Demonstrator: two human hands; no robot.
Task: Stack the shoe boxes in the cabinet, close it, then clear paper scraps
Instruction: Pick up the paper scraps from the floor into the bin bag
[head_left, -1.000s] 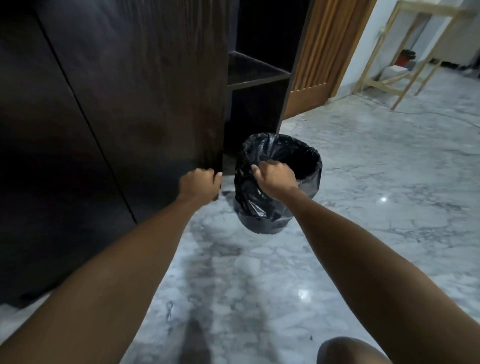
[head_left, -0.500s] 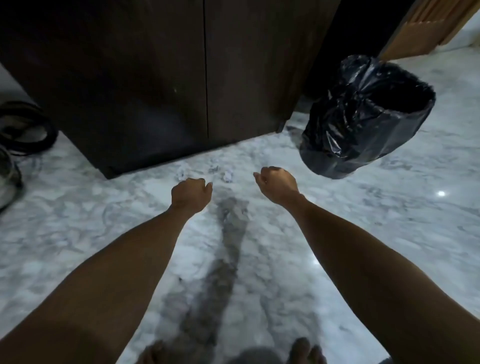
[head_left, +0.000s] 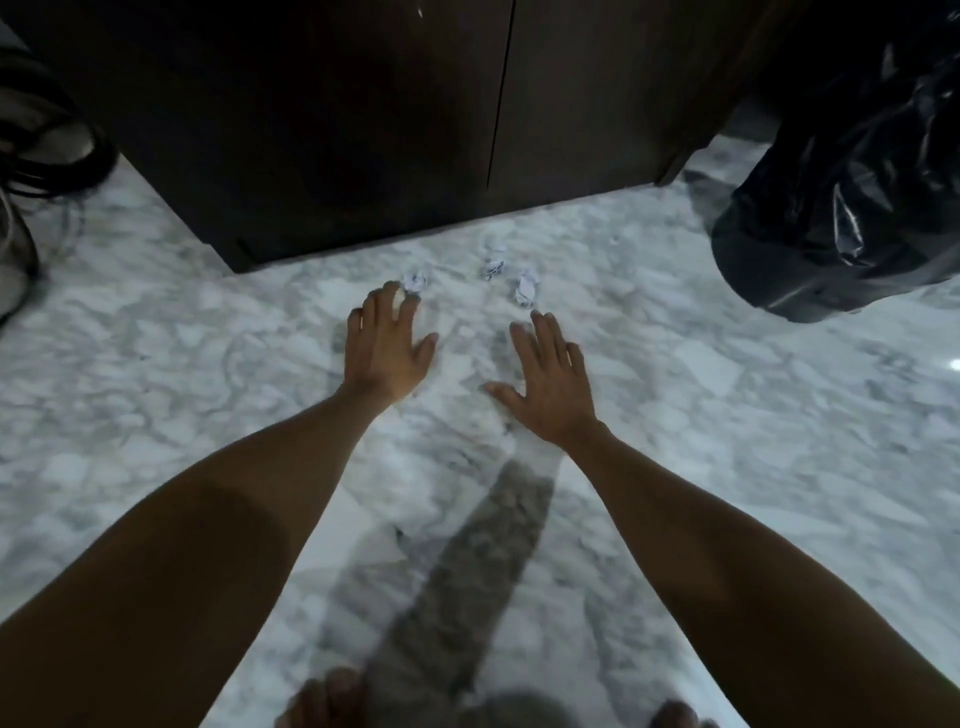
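From the head camera, looking down at the marble floor, both hands are stretched out palm-down with fingers spread and straight, holding nothing. The left hand reaches toward the cabinet, and its fingertips are at, perhaps touching, one crumpled paper scrap; the blur makes contact hard to judge. The right hand is flat beside it, fingertips just short of a second paper scrap. A third paper scrap lies just to the left of that one, nearer the cabinet's bottom edge. That makes three scraps I can count, all on the floor close in front of the cabinet; a paler smudge farther back may be another, but it is too blurred to say. The cabinet's two dark doors are closed, meeting at a thin vertical seam. One bin lined with a black plastic bag stands on the floor off the cabinet's right corner, well apart from the scraps. At the floor's left edge lie some dark coiled cables. The person's bare toes show at the bottom.
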